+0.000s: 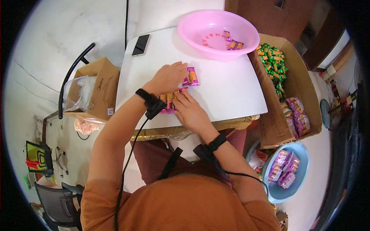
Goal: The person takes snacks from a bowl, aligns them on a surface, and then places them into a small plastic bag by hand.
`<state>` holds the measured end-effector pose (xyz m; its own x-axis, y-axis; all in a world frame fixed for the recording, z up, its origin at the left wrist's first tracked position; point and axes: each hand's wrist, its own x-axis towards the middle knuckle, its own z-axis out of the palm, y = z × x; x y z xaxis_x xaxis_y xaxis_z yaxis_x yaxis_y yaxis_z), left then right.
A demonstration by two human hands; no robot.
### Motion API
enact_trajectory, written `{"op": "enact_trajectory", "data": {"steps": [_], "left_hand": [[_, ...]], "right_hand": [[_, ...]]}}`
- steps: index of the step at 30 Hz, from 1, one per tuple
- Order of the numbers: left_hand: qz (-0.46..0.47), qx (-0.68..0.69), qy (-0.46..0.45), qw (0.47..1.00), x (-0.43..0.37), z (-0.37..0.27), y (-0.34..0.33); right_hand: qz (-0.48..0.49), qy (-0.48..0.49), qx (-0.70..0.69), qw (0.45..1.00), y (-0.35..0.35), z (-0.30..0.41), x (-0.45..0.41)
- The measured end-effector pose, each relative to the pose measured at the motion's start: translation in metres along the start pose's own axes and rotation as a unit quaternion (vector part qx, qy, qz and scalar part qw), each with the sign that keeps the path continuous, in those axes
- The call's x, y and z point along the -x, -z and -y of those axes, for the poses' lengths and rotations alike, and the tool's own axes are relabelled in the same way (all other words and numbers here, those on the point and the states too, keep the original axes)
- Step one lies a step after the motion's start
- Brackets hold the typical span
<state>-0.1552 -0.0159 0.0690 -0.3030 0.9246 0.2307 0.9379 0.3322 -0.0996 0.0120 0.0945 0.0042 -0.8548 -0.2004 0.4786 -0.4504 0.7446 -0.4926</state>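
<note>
On the white tabletop, small purple-wrapped snack packets lie side by side in a row near the front edge. My right hand rests on the right end of that row, fingers spread over it. My left hand reaches across just beyond the row, its fingertips at more purple packets; whether it grips one cannot be told, as the fingers hide the contact. A pink plastic basin at the table's far side holds several more purple packets.
A phone lies at the far left of the table. Left stands a cardboard box with plastic bags. Right is a long carton with green-wrapped packets and bagged purple ones; below it, a blue basin holds purple packs.
</note>
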Motion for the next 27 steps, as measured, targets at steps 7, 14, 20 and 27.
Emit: {"op": "enact_trajectory", "data": {"steps": [7,14,20,27], "left_hand": [[0.054,-0.061,-0.009,0.997,-0.019,0.016,-0.024],[0.032,-0.035,0.097,0.994,0.01,0.032,-0.009],[-0.056,0.184,0.32,0.928,0.087,0.036,0.02],[-0.057,0.212,0.456,0.862,0.15,0.001,0.0]], "right_hand": [[-0.015,0.011,0.002,1.0,-0.002,-0.002,-0.002],[-0.03,0.021,0.005,0.999,-0.004,-0.002,0.0],[-0.003,-0.004,0.026,1.0,-0.003,0.0,0.0],[-0.011,-0.002,0.038,0.999,-0.003,0.004,0.0]]}}
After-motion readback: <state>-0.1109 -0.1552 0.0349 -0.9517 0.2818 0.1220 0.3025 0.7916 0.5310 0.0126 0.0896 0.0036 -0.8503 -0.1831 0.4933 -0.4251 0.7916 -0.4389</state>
